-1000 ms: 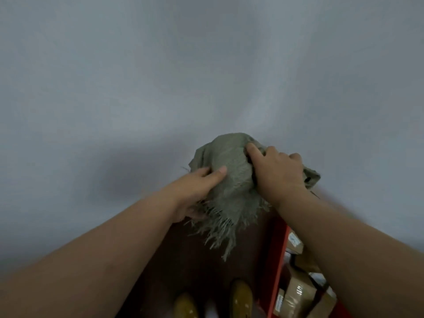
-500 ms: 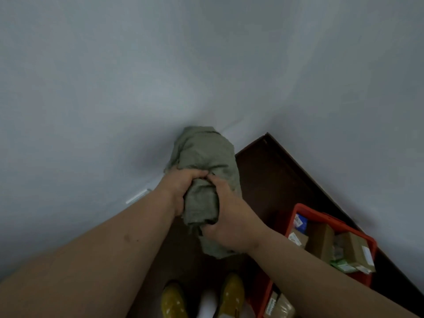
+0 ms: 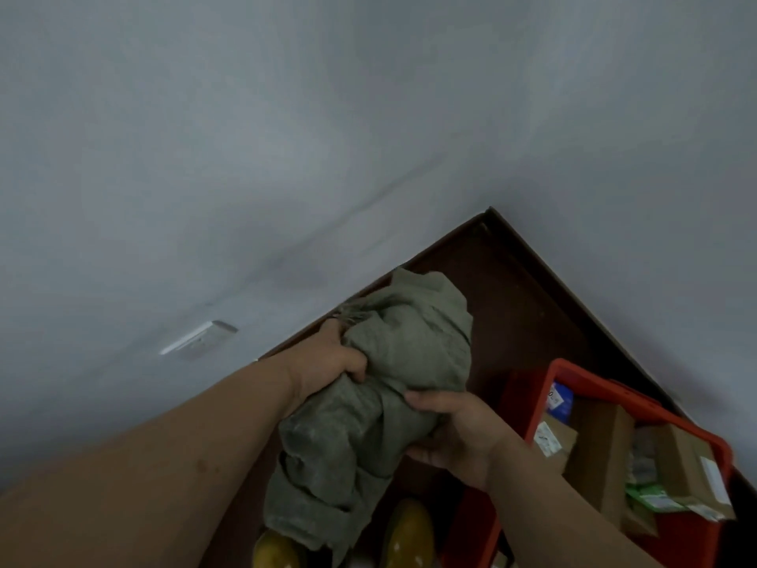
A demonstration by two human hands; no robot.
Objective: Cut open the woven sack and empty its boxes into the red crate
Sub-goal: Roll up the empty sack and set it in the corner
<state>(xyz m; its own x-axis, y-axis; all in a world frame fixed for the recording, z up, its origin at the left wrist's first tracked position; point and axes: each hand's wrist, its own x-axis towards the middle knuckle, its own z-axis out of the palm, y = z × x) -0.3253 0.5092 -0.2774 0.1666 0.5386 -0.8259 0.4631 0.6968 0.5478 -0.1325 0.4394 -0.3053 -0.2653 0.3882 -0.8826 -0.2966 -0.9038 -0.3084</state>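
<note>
Head view: 2 hands, left [image 3: 332, 364] and right [image 3: 454, 434], clamped on limp sack [image 3: 381, 403], bunching it. Boxes [image 3: 602, 453] already in crate [image 3: 549, 371] beside right hand; emptying seemingly done.

woven sack [image 3: 393, 387] lowered from wall to floor corner, right hand [image 3: 454, 434] shifted underneath — cupping

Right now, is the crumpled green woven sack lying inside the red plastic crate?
No, both hands hold the crumpled green woven sack above the dark floor, left of the red plastic crate.
</note>
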